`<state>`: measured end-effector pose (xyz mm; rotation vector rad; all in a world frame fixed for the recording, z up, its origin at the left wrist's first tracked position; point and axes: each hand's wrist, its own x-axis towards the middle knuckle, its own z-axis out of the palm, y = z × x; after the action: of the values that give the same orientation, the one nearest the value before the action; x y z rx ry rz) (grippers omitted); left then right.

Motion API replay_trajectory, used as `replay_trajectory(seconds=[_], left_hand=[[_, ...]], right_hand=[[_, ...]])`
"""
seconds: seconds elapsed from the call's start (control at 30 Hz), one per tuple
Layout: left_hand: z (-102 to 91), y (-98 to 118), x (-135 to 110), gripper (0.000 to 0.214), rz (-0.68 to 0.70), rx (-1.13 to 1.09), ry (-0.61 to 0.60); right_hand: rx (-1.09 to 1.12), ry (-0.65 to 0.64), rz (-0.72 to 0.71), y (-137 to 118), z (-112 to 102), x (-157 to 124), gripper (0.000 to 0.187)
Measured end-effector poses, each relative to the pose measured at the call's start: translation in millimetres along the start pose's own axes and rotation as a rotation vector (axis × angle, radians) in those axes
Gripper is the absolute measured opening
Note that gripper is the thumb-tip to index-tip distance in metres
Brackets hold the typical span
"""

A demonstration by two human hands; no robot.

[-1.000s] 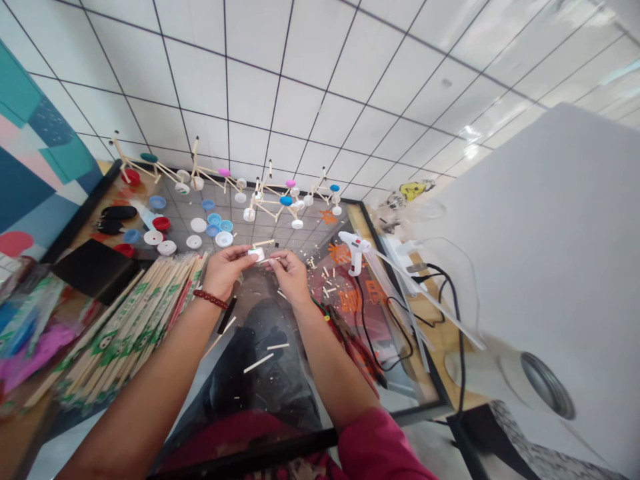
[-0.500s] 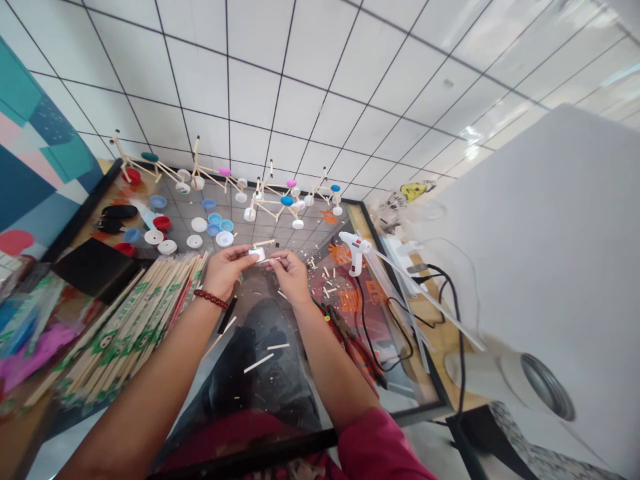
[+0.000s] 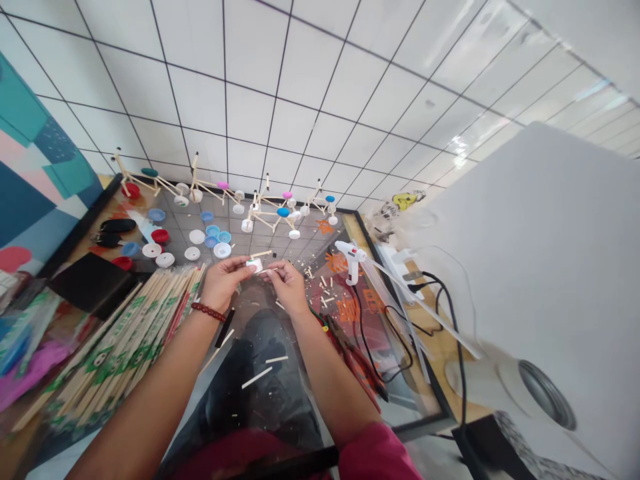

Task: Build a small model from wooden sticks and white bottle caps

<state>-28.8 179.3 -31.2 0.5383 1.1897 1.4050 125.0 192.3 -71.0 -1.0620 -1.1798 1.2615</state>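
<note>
My left hand [image 3: 223, 283] pinches a white bottle cap [image 3: 255, 265] between thumb and fingers, above the dark glass table. A short wooden stick [image 3: 261, 254] shows just behind the cap. Close on the right, my right hand [image 3: 287, 285] has its thumb and forefinger closed on a thin piece of wooden stick [image 3: 271, 270], which reaches toward the cap; I cannot tell whether they touch. Small tricycle models made of sticks and caps stand along the back, among them one with a blue oval seat [image 3: 283, 212].
A white glue gun [image 3: 351, 261] stands at the right, its black cord looping near red-handled pliers [image 3: 357, 357]. Wrapped chopsticks [image 3: 117, 347] lie at the left by a black box [image 3: 95, 285]. Loose caps [image 3: 192, 253] and cut stick bits [image 3: 325, 283] are scattered about.
The camera view has tilted up slightly, so the tabletop sits a little lower in the picture. Both hands keep their grips, cap and stick still close together.
</note>
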Motion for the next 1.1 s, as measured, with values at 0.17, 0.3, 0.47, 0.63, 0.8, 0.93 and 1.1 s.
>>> replay_trajectory(seconds=[0.17,0.3,0.47,0.63,0.8,0.93,1.1], left_hand=[[1.2,0.1,-0.5,0.050,-0.010,-0.018,0.013],[1.1,-0.7,-0.2,0.047,0.000,-0.010,0.006],[0.6,-1.2,-0.1,0.044,0.000,-0.019,0.006],[0.5,-0.5,-0.5,0.046,-0.007,-0.019,-0.008],[-1.0,-1.2,0.4,0.046,-0.012,-0.023,-0.006],[-2.5,-3.5,2.2,0.043,-0.001,-0.022,-0.006],[-3.4,-5.9,4.0,0.041,0.004,-0.026,-0.009]], right_hand=[[0.009,-0.014,-0.006,1.9,-0.3,0.2,0.016],[-0.017,-0.007,0.003,1.5,0.0,0.4,0.014],[-0.033,0.008,0.027,1.1,0.1,0.5,0.012],[-0.014,0.002,0.031,1.6,0.0,0.0,0.014],[0.010,0.001,0.020,0.4,0.3,-0.6,0.018],[0.020,0.005,0.027,-0.4,0.7,-0.4,0.016],[0.020,0.006,0.014,0.5,0.3,0.0,0.017]])
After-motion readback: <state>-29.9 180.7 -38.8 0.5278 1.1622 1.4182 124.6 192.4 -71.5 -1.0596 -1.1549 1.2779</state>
